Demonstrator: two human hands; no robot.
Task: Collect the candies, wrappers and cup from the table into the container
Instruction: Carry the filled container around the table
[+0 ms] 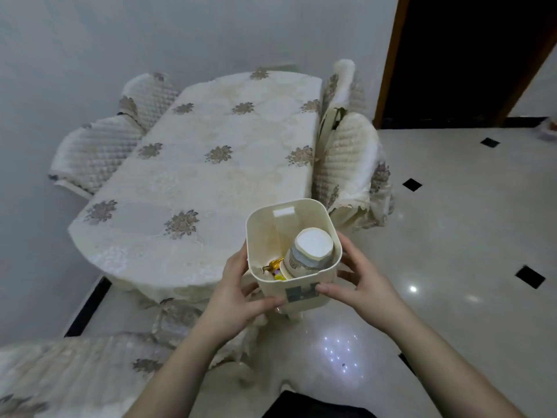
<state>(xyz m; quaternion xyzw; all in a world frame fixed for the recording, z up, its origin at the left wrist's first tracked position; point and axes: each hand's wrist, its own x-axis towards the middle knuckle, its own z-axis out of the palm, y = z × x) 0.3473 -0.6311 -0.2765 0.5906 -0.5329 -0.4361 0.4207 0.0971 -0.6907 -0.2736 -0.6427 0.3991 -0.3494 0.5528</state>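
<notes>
A cream square container [272,224] is held up in the air, off the near right corner of the table [193,176]. Inside it a paper cup [312,250] lies upside down with its white base facing up. Gold and yellow candies or wrappers [275,268] lie at the container's bottom beside the cup. My left hand [241,294] grips the container's left side, thumb across the front wall. My right hand [358,285] grips its right side, thumb on the dark label at the front.
The table wears a cream cloth with embroidered flowers. Quilted covered chairs stand to its left [93,155] and right [346,158], with another at the lower left [75,372]. Glossy tiled floor [452,236] spreads to the right, below a dark doorway [470,55].
</notes>
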